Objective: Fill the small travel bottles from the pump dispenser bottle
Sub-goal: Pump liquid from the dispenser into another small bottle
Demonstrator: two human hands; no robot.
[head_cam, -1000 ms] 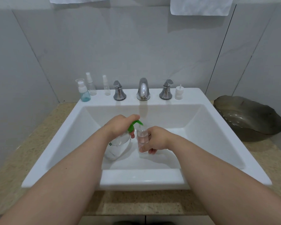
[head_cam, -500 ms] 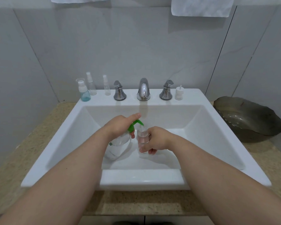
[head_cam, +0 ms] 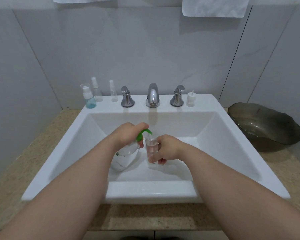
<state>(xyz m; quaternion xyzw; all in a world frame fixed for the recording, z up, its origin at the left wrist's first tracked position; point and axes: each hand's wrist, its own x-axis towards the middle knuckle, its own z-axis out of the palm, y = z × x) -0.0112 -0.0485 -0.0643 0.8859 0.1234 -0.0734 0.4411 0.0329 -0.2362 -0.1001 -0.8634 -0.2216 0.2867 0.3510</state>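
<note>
Over the basin of the sink (head_cam: pixel 145 193), the pump dispenser bottle (head_cam: pixel 126 156) is gripped at its neck by the left hand (head_cam: pixel 126 135), with a finger laid over the green pump head (head_cam: pixel 143 134). The small travel bottle (head_cam: pixel 151 149) is clasped upright in the right hand (head_cam: pixel 166 149), its narrow mouth held just under the spout. Liquid could be sent down the outside if the spout is allowed to drift off that mouth or the pump is pressed too hard. Overfilling is also likely, since the bottle appears well filled. Farther back, three other travel bottles (head_cam: pixel 96 92) are ranged on the ledge, and a white spray top (head_cam: pixel 190 100) is set beside the right tap handle (head_cam: pixel 177 98).
</note>
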